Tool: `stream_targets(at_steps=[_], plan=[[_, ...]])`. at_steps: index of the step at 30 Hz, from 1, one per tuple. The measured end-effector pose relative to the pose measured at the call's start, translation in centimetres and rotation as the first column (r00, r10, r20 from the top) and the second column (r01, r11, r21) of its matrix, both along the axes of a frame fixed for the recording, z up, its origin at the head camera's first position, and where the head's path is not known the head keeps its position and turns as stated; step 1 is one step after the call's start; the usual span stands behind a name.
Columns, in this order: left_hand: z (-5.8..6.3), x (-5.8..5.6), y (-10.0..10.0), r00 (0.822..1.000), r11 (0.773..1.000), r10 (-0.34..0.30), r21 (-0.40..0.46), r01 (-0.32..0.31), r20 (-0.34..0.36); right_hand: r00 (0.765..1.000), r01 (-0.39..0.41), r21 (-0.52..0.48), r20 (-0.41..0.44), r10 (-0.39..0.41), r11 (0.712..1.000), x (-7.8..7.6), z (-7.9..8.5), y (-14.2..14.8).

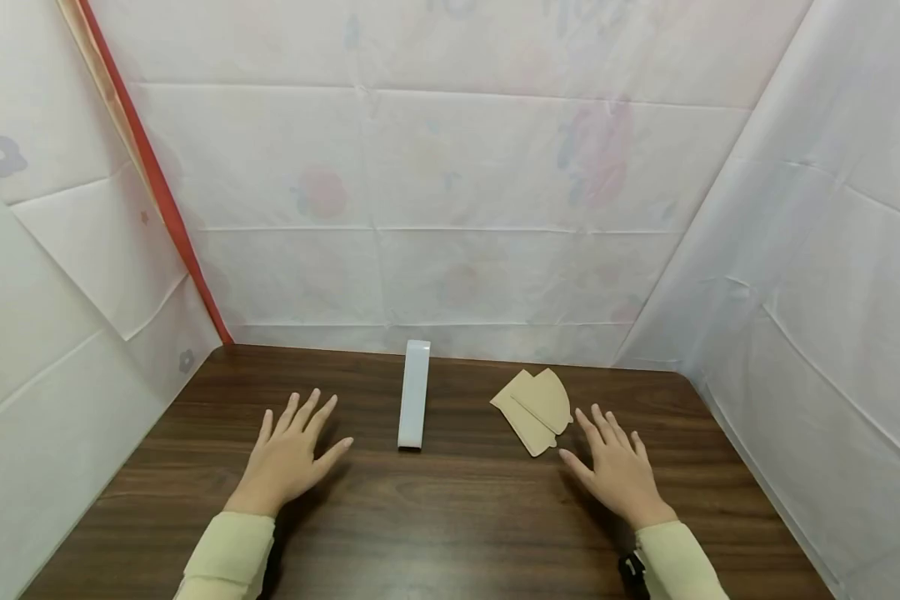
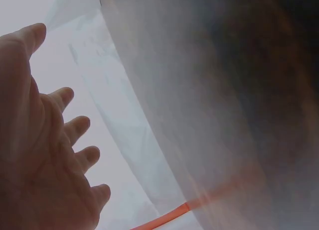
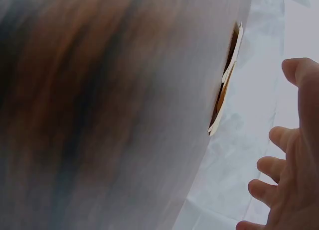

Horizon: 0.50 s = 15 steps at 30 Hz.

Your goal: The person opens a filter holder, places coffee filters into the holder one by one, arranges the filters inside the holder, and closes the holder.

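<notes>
My left hand [image 1: 288, 462] is held over the left part of the table, fingers spread and holding nothing. To its right lies a long, narrow white object [image 1: 414, 396] with a dark near end; its kind is unclear. Two tan, fan-shaped sheets that look like paper coffee filters [image 1: 549, 402] overlap farther right. Close to their right side, my right hand [image 1: 617, 471] spreads its fingers, also holding nothing. From the right wrist view, the filters [image 3: 225, 85] appear edge-on beyond the tabletop, apart from the fingers. The left wrist view shows my left palm [image 2: 45, 150] with straight fingers.
The dark wood-grain table [image 1: 427, 525] has rounded far corners. Pale printed sheeting [image 1: 450, 275] hangs behind it and on both sides. A red strip [image 1: 167, 204] runs down to the table's far left corner.
</notes>
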<state>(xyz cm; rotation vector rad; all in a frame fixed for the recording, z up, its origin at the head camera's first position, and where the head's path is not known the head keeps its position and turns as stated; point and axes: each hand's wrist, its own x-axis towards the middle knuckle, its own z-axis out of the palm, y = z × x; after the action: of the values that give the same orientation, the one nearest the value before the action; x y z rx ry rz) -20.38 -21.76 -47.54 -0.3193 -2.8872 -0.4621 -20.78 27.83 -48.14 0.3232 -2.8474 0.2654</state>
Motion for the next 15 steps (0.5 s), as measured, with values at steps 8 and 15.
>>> stream_targets(at_steps=[8, 15], plan=[[0.2, -0.9, 0.4, 0.999, 0.999, -0.030, -0.021, 0.030, -0.016, 0.999, -0.038, -0.019, -0.005, 0.038, 0.999, -0.4, 0.1, -1.3], [0.7, -1.5, 1.0, 0.998, 0.999, -0.049, -0.021, 0.049, -0.032, 0.995, -0.089, -0.008, -0.048, 0.088, 0.996, -0.6, 0.5, -2.5]])
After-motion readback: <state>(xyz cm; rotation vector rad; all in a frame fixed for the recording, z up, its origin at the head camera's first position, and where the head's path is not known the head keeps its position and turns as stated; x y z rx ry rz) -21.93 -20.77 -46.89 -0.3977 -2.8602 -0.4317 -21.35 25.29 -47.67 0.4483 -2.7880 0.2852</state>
